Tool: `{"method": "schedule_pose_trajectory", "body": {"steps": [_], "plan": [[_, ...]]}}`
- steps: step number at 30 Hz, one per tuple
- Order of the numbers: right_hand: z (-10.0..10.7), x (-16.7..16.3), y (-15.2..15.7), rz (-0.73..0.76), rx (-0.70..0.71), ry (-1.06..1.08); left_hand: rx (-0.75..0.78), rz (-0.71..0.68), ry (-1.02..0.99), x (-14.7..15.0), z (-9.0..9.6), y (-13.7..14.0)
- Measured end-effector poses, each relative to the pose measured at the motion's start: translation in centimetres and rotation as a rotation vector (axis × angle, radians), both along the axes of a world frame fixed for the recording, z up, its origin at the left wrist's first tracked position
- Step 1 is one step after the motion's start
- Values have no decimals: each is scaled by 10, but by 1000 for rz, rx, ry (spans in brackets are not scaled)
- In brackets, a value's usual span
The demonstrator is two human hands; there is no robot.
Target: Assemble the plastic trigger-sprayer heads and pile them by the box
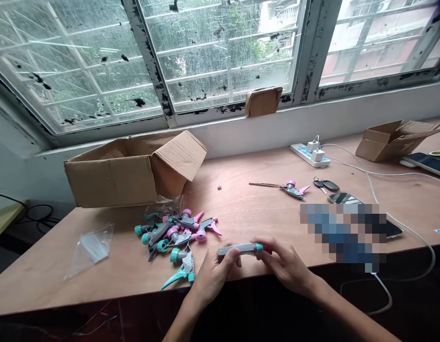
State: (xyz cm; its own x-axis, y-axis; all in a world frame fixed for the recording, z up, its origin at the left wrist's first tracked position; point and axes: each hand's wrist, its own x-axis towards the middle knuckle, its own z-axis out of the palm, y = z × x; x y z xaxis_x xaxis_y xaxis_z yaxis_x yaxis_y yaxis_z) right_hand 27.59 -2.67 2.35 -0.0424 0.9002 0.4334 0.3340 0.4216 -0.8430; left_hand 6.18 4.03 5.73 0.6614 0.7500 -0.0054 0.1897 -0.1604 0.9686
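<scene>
Near the table's front edge, both hands grip one grey spray bottle trigger head [243, 248] with a teal tip at its right end. My left hand [213, 276] is closed around the grey end, thumb on top. Fingers of my right hand [285, 263] pinch the teal end. The underside of the trigger head is hidden by my fingers. Left of my hands lies a pile of grey trigger heads [159, 232] with pink or teal parts. Nearest to my left hand is a grey trigger head with a teal lever [175, 279].
An open cardboard box [109, 183] stands at the back left, a clear plastic bag [93, 247] in front. A pink-and-grey trigger head with a tube [293, 190], a small pink cap [219, 187], keys [326, 185], a phone [342, 198] and a power strip [308, 155] lie beyond.
</scene>
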Motion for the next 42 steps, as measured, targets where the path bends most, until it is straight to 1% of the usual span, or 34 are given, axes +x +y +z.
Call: {"method": "schedule_pose_trajectory", "body": {"steps": [5,9,13,17,20,24,26,28,31,33,37,39,42], "plan": [[0,0,0,7,-90,-108,0,12,-1,1,-3,0],[-1,0,2,-10,-132,-65,8,29,-1,1,-2,0],[2,1,3,-17,-150,13,104,-25,69,1,4,-3],[10,3,2,67,-150,12,253,-58,146,3,4,-5],[12,6,3,112,-178,35,292,-79,157,4,2,-4],[9,8,6,78,-147,35,277,-120,155,5,3,-5],[6,8,6,70,-138,62,268,-108,150,5,3,-6],[4,7,6,93,-153,160,214,-64,124,4,4,-6],[3,4,6,129,-168,321,94,17,65,3,6,-5],[4,2,6,151,-198,366,38,39,37,3,8,-5],[10,1,8,157,-262,379,-41,-28,25,3,14,-4],[11,2,9,132,-269,381,-57,-55,42,2,15,-4],[11,2,7,118,-277,362,-67,-61,74,2,15,-3]]}}
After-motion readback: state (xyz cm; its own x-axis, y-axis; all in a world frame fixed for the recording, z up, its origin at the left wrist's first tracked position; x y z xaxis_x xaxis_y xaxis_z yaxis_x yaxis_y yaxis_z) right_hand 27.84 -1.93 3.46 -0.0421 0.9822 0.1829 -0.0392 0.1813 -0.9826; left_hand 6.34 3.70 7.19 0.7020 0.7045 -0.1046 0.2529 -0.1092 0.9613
